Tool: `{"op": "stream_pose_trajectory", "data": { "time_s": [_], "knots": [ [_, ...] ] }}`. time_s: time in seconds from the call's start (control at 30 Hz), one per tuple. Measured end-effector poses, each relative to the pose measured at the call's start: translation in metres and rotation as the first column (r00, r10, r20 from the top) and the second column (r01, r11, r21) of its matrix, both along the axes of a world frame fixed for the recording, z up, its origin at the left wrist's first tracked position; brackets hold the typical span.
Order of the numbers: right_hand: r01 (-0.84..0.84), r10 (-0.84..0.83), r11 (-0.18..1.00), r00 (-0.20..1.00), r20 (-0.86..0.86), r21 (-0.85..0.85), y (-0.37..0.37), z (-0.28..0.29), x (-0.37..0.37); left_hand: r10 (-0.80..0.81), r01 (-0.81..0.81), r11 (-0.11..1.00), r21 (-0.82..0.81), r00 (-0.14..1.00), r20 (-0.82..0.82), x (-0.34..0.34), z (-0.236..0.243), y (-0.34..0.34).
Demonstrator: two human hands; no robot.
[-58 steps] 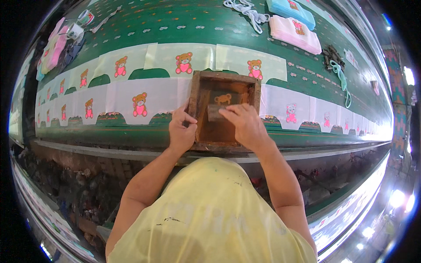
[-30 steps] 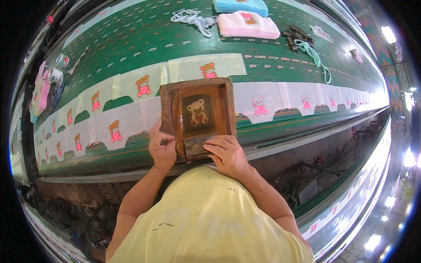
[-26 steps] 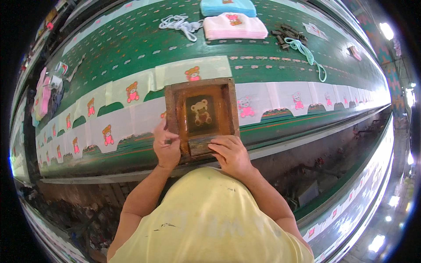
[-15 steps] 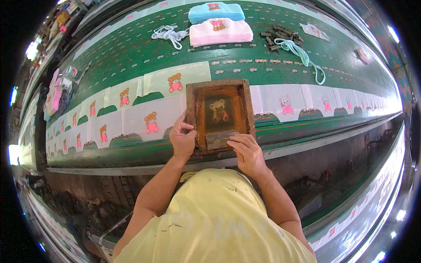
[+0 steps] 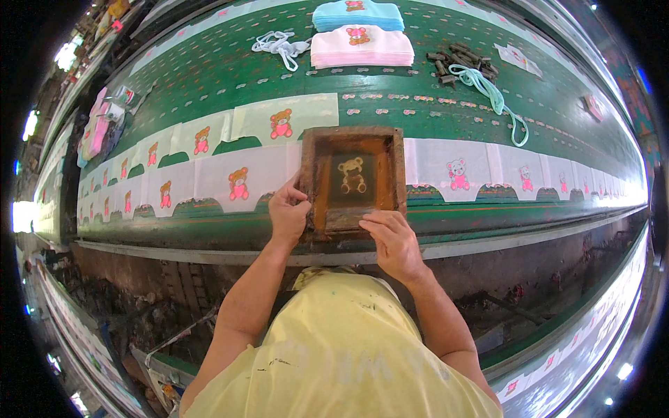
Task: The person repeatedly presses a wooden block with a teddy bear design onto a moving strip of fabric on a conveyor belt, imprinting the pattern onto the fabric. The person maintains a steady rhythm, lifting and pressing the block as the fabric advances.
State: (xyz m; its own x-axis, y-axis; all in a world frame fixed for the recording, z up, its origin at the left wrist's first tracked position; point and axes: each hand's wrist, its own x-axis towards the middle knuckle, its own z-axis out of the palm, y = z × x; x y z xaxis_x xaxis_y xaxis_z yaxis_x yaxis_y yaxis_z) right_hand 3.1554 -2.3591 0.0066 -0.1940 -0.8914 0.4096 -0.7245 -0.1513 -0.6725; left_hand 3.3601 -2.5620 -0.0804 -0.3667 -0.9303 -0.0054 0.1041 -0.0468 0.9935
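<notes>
A small wooden screen-printing frame [image 5: 398, 167] rests over the near row of white cloth pieces [image 5: 188, 177] on the green table. Its dark mesh carries a pale bear stencil [image 5: 352, 174]. My left hand [image 5: 288, 212] is closed on the frame's left side near the lower corner. At the frame's near end lies a squeegee [image 5: 341, 221], its blade edge hidden. The fingers of my right hand [image 5: 392, 237] pinch its right end. Brown bears with pink hearts [image 5: 238, 184] show on cloth left of the frame; paler outlined bears [image 5: 458, 174] show on the right.
Pink cloth [image 5: 362, 52] and blue cloth [image 5: 359, 17] are stacked at the far middle. White cord [image 5: 280, 46], dark short tubes [image 5: 456, 63] and a mint cord [image 5: 488, 87] lie beside them. A pale rail [image 5: 174, 252] edges the table. Containers [image 5: 115, 111] stand at far left.
The view has shifted slightly, moving the table rightward in it. Pink seen through the lower stencil earlier no longer shows; the bear now looks pale gold. Both hands keep their grips.
</notes>
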Motion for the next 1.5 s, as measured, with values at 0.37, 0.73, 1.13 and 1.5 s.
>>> {"op": "stream_pose_trajectory", "data": {
  "time_s": [0.37,0.73,1.13,1.5],
  "knots": [
    [-0.048,0.166,0.95,0.916,-0.366,0.309,-0.032,0.035,0.012,0.017,-0.014,0.999,-0.034,0.997,0.081,-0.002,-0.009,0.003],
    [-0.006,0.19,0.902,0.903,-0.385,0.431,-0.122,0.045,-0.05,-0.033,0.05,0.99,-0.131,0.992,0.125,0.0,-0.025,0.003],
    [0.027,0.111,0.926,0.934,-0.339,0.377,-0.156,0.02,-0.058,-0.084,0.1,0.992,0.081,0.981,-0.177,0.003,-0.033,-0.002],
    [0.03,0.152,0.92,0.892,-0.426,0.391,-0.059,0.022,0.014,-0.093,0.112,0.989,0.096,0.979,-0.18,0.005,-0.022,0.002]
  ]
}}
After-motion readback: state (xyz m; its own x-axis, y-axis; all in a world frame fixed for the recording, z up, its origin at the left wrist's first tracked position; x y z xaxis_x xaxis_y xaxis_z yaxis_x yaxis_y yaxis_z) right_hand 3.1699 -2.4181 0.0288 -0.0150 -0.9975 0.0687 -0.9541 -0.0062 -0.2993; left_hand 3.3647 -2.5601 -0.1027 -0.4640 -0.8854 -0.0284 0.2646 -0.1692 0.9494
